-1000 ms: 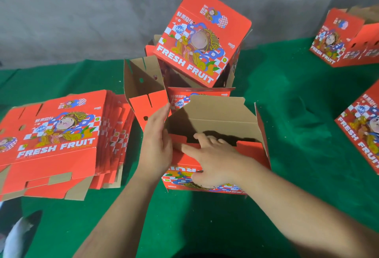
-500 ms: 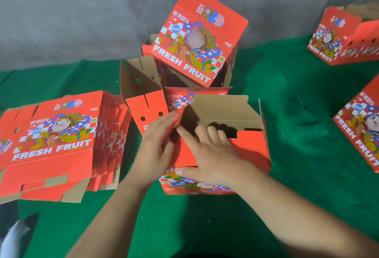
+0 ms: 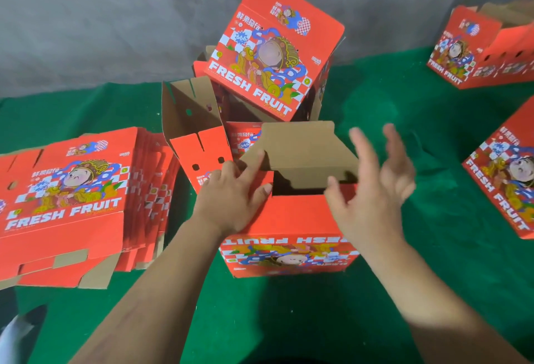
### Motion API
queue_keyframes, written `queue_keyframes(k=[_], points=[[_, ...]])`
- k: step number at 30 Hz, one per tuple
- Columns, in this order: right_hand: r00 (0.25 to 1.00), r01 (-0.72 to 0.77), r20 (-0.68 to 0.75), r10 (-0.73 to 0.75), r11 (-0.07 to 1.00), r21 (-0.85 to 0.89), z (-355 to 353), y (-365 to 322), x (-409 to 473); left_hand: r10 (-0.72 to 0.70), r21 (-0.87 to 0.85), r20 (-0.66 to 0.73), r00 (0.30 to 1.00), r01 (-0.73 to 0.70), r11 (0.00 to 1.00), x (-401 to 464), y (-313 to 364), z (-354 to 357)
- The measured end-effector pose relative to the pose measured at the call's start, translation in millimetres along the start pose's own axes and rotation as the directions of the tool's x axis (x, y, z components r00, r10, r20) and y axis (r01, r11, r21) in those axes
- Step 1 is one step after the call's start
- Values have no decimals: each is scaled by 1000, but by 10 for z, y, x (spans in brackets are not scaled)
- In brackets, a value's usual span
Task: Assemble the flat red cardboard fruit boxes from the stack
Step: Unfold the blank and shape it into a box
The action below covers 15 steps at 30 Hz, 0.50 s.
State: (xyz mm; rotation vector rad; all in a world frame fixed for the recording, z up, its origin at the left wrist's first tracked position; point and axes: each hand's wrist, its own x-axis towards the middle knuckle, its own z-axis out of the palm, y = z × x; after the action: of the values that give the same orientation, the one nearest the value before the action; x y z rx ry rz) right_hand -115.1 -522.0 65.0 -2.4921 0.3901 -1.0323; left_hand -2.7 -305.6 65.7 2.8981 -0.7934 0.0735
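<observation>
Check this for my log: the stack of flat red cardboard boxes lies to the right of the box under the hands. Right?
Not quite. The head view shows the stack of flat red cardboard boxes lying to the left of the red cardboard box under the hands, not the right.

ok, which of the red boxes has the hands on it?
The upside-down box front and centre: left hand rests on its red flap, right hand hovers open. No hand touches the others.

flat stack [image 3: 72,196] left, box [image 3: 289,233] centre, pile [image 3: 271,54] behind
</observation>
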Motion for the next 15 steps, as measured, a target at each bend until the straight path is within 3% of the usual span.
queue_keyframes(k=[2,4,6,9,10,12,13,14,15], points=[[981,-110,166,97,991,71,27,136,-72,-76,-93,-11,997,74,993,94,-55,35],[954,-29,301,-5,994,106,64,270,-177,-154,-98,-34,987,150,984,101,-64,93],[958,44,277,-74,993,110,80,374,-241,-221,-51,-75,972,218,975,106,-3,147],[959,38,277,-65,994,101,57,462,-159,-284,-22,-119,952,283,959,116,69,232],[953,50,292,-75,995,91,55,497,-116,-273,-68,-112,956,266,961,122,59,236],[949,-7,313,-39,990,144,54,545,-29,-213,-329,-73,974,178,927,139,18,189],[949,-113,313,42,971,212,57,549,20,-199,-541,-29,979,152,827,138,-13,168],[935,-274,308,176,909,313,51,517,75,-209,-786,52,976,169,594,114,-12,120],[894,-434,315,320,795,423,67,472,133,-207,-925,135,969,198,323,91,-3,81]])
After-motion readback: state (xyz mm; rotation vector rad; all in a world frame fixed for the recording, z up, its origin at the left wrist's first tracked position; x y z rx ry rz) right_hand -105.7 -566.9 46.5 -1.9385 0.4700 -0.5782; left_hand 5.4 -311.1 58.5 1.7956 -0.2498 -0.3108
